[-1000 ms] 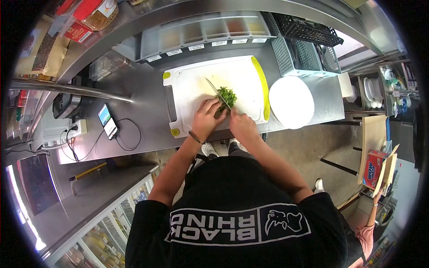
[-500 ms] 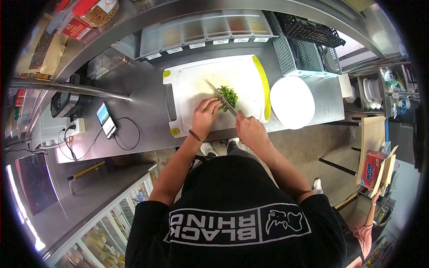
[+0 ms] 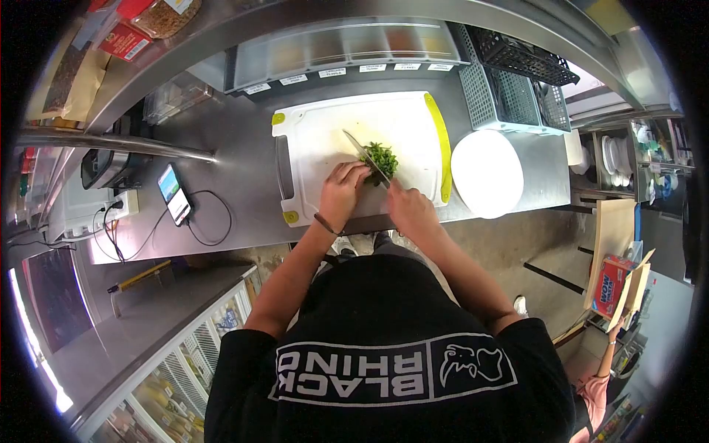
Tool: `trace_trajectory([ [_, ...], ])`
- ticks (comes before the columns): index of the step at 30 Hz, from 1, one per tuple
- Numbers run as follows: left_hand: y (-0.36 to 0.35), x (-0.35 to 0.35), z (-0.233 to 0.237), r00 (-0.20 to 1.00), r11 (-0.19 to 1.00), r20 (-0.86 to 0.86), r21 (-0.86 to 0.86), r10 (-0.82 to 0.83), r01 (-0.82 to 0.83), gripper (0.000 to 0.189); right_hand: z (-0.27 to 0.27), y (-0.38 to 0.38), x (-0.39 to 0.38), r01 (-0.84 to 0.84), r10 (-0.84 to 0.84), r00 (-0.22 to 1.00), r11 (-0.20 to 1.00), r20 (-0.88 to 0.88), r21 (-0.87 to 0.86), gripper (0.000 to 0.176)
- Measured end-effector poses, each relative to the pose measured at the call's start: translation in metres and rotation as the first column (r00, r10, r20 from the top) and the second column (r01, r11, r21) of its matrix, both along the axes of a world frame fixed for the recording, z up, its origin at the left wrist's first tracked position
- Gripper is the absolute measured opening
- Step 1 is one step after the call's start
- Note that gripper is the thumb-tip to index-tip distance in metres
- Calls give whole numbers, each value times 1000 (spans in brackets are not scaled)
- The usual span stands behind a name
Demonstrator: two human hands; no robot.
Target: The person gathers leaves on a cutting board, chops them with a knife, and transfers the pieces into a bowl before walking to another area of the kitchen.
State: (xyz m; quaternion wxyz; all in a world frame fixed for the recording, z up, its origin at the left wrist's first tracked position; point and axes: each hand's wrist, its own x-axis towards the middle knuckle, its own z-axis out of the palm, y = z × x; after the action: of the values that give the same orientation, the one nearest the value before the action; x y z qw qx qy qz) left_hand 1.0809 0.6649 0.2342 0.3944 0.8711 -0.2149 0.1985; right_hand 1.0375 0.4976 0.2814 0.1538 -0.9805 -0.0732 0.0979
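While the right hand (image 3: 410, 209) is clamped on a knife (image 3: 360, 150), the left hand (image 3: 342, 193), its grip's closure unclear, apparently steadies greens (image 3: 382, 156). The board (image 3: 321, 140) borders the surface's (image 3: 247, 140) near edge, presumably for reach.

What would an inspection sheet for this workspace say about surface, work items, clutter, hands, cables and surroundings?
Surface: metal counter bearing a white cutting board.
Work items: chopped greens on the board; knife slanting alongside them.
Clutter: phone left of the board; round white plate to its right.
Hands: right hand has its grip on the knife's handle; left hand has fingertips at the greens.
Cables: dark cable looping from the phone.
Surroundings: labelled container row behind the board; another person's arm at far right.
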Motion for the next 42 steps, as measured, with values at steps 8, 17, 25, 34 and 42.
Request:
trace_trajectory([
  [8,2,2,-2,999,999,-51,-44,6,-8,11,26,-3,-8,63,-65,998,997,22,53,13],
  [17,3,2,0,999,999,-40,-36,-23,21,10,23,-5,-17,9,-8,999,1000,-33,11,10],
  [25,2,2,3,999,1000,-35,-6,-24,23,12,4,2,1,-47,48,999,999,-15,22,27],
  [34,2,0,7,998,1000,-53,-9,-27,27,14,-13,19,12,22,-22,1000,998,1,52,27],
  [42,-1,-6,5,995,997,-101,-79,5,-13,10,-1,2,-6,114,-112,993,987,-26,114,17],
])
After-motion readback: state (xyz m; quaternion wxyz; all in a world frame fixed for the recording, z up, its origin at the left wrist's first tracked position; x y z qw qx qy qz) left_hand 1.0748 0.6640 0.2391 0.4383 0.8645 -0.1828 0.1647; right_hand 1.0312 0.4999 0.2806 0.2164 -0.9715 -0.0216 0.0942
